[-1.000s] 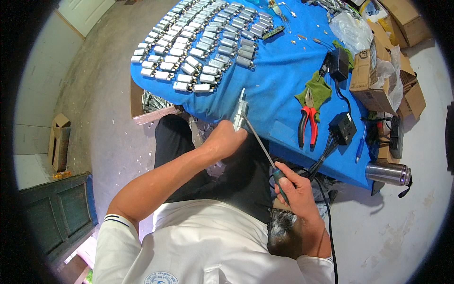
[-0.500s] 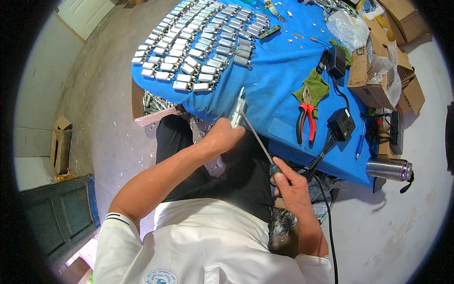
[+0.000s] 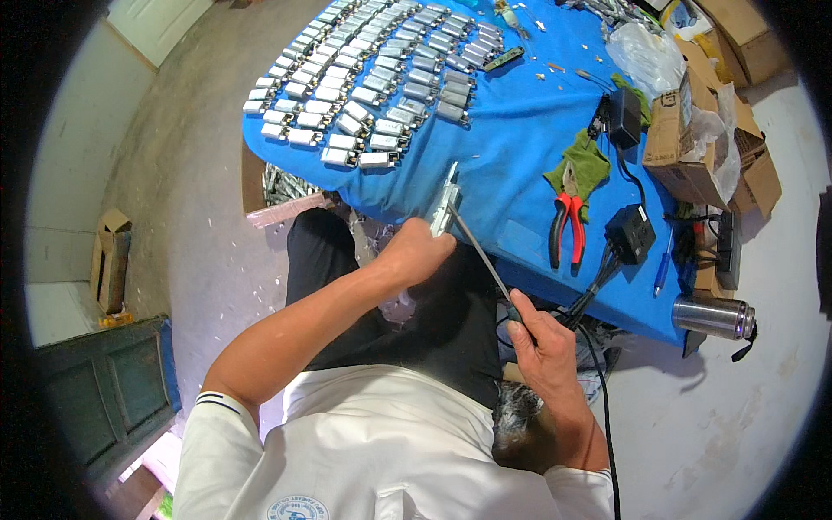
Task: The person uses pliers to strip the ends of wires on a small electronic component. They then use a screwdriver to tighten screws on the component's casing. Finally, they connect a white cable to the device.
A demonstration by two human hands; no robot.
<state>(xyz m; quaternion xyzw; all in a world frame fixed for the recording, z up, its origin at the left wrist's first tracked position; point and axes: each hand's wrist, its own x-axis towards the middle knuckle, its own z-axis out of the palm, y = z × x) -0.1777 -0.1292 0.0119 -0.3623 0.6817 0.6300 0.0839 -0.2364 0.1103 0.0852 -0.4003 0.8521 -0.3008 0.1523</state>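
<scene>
My left hand (image 3: 422, 253) is closed around a slim silver metal part (image 3: 445, 206), whose narrow tip points away over the table's front edge. In my right hand (image 3: 546, 347) is a screwdriver (image 3: 485, 257) with a long thin steel shaft, its dark handle mostly hidden by my fingers. The shaft runs up and to the left, and its end meets the side of the metal part beside my left hand. Beyond, rows of small silver metal housings (image 3: 347, 121) cover the left part of the blue-covered table (image 3: 503, 147).
Red-and-black pliers (image 3: 568, 227) lie on a green cloth (image 3: 582, 165). Right of them are a black adapter (image 3: 624, 119), a black box with cables (image 3: 630, 234), a blue pen (image 3: 663, 260) and a steel flask (image 3: 715, 317). Open cartons (image 3: 693, 139) stand at the right edge. A box of metal pieces (image 3: 286, 189) sits below left.
The view has shifted slightly. Both hands, with the metal part and the screwdriver, appear a little further right; the screwdriver's end stays against the part.
</scene>
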